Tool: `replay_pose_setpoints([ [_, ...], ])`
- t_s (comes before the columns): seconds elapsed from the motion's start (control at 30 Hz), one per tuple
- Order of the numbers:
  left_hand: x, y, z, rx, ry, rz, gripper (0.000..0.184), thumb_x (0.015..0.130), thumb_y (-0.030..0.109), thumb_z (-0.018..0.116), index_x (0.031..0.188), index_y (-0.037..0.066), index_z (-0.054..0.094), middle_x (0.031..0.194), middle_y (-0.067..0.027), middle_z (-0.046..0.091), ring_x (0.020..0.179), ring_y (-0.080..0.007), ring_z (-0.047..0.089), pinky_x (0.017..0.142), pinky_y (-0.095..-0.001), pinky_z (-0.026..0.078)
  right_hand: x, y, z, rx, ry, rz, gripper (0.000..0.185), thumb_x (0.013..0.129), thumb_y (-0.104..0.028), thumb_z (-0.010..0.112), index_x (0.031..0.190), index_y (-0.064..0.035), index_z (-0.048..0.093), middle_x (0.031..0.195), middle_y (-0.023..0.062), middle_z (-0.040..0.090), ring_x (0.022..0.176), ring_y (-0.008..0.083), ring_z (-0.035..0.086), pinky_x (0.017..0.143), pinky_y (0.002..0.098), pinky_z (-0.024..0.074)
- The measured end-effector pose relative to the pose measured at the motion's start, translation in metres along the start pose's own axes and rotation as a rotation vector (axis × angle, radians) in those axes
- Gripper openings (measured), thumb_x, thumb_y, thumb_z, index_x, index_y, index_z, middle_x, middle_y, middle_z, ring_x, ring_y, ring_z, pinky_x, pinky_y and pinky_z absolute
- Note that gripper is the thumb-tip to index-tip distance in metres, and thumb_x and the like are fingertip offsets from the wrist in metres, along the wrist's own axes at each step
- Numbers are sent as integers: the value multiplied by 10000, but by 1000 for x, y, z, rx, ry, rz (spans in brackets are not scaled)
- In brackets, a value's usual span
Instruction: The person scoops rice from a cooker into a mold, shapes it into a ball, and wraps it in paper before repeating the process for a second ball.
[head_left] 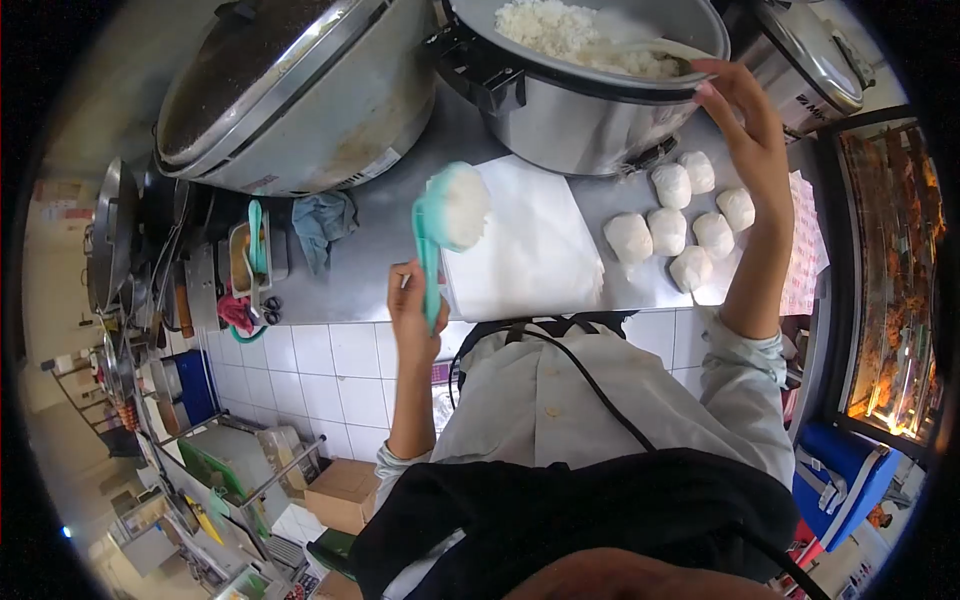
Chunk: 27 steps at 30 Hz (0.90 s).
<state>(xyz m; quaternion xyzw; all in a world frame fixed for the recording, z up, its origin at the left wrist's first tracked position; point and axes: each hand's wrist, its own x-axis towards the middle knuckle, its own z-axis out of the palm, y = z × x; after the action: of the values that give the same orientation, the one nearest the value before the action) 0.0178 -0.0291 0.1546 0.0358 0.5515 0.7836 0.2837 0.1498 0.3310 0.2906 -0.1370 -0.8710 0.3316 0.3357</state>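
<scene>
The left hand [413,315] is closed around the handle of a turquoise scoop [428,262], raised near the white paper [525,245] on the counter [385,225] and filled with a rounded mound of white rice [464,207]. The right hand [745,110] bends its fingers at the rim of a rice cooker [585,135], which contains loose rice; whether they pinch the pale paddle [655,47] there cannot be told. White bundles [667,231] sit nearby. Farther left, a small tray [240,266] contains a turquoise-handled utensil [256,235].
</scene>
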Motion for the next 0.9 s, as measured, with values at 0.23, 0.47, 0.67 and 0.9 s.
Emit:
replay_pose_setpoints([
  [0.23, 8, -123, -44, 1338, -337, 730, 182, 795, 122, 603, 975, 133, 624, 806, -28, 588, 559, -213, 598, 448, -327, 468, -64, 7, 35, 213, 120, 278, 169, 851, -85, 581, 999, -5, 593, 843, 58, 605, 773, 112, 568, 703, 255, 441],
  [0.47, 14, -130, -51, 1783, -496, 661, 400, 743, 75, 563, 1132, 164, 568, 863, -28, 557, 516, -194, 587, 421, -324, 477, -154, 21, 113, -120, -32, 313, 126, 787, -30, 584, 911, -35, 609, 744, 104, 599, 689, 217, 568, 649, 313, 446],
  [0.67, 12, -96, -25, 1666, -522, 460, 403, 871, 269, 526, 1223, 88, 449, 733, -62, 571, 496, -216, 602, 420, -337, 487, -236, 53, 184, -71, -480, -26, 90, 773, -108, 602, 832, -43, 580, 769, 98, 549, 775, 283, 529, 687, 379, 438],
  [0.9, 9, -122, -25, 1894, -439, 308, 277, 909, 336, 482, 965, 68, 442, 663, -90, 589, 481, -279, 599, 401, -369, 473, -242, 57, 172, -104, -476, -20, 207, 744, -134, 642, 932, -69, 584, 860, 78, 555, 839, 264, 530, 751, 369, 438],
])
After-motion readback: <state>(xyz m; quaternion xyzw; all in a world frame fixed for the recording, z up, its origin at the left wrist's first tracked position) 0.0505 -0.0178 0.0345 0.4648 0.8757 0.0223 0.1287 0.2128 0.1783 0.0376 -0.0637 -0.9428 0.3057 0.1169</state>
